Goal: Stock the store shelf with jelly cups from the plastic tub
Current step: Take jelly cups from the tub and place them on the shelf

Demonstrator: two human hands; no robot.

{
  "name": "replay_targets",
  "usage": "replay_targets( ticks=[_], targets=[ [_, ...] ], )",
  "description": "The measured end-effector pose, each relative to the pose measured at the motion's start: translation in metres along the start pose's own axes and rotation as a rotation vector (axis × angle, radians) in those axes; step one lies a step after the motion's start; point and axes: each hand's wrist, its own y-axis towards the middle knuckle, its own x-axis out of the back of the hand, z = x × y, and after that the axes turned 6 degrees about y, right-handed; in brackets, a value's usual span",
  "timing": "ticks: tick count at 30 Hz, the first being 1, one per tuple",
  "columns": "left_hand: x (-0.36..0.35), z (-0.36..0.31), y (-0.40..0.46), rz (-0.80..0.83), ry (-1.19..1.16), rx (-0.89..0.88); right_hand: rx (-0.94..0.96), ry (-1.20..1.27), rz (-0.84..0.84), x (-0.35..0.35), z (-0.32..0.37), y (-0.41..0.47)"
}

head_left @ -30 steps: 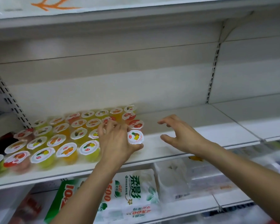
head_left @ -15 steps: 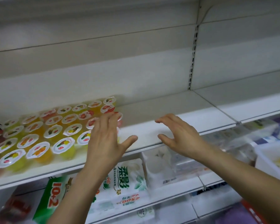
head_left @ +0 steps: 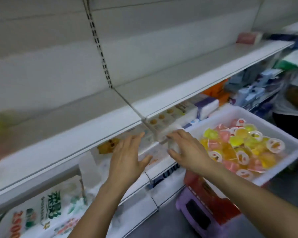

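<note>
Our left hand (head_left: 126,157) has let go of the cup it held a second ago, and now both it and our right hand (head_left: 189,150) have spread, empty fingers low at the middle. We have turned right, so the tub (head_left: 282,162) of cups (head_left: 237,148) now sits at 3 o'clock. The shelf (head_left: 76,134) runs from 9 to 1 o'clock, so we think more cups come next.
</note>
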Motion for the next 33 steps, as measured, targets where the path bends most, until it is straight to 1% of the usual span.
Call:
replay_targets(
  ticks=[2,6,9,12,15,17,20,22,25,28,30,33],
  targets=[
    [-0.028,-0.042,0.015,0.075,-0.059,-0.021,-0.109,-0.009,0.072,0.011,-0.050,-0.020],
    [-0.085,-0.115,0.041,0.210,-0.188,-0.054,-0.274,-0.039,0.155,0.033,-0.143,-0.056],
    [-0.124,-0.155,0.059,0.343,-0.181,-0.046,-0.361,-0.110,0.249,0.044,-0.198,-0.070],
    [-0.162,-0.187,0.077,0.515,-0.078,-0.140,-0.375,-0.201,0.328,0.048,-0.240,-0.071],
    [-0.198,-0.201,0.100,0.615,-0.041,-0.116,-0.343,-0.361,0.368,0.046,-0.267,-0.061],
    [-0.219,-0.206,0.115,0.637,-0.039,-0.062,-0.309,-0.433,0.411,0.042,-0.279,-0.052],
    [-0.246,-0.212,0.134,0.647,-0.013,0.037,-0.291,-0.460,0.480,0.033,-0.291,-0.040],
    [-0.261,-0.214,0.145,0.672,0.025,0.057,-0.259,-0.497,0.503,0.030,-0.295,-0.035],
    [-0.276,-0.215,0.153,0.680,0.125,-0.003,-0.193,-0.575,0.537,0.030,-0.299,-0.030],
    [-0.286,-0.212,0.157,0.639,0.206,-0.058,-0.158,-0.653,0.572,0.029,-0.302,-0.026],
    [-0.287,-0.209,0.160,0.605,0.315,-0.145,-0.154,-0.677,0.581,0.026,-0.302,-0.022],
    [-0.282,-0.210,0.164,0.599,0.427,-0.255,-0.158,-0.667,0.561,0.027,-0.302,-0.022]
  ],
)
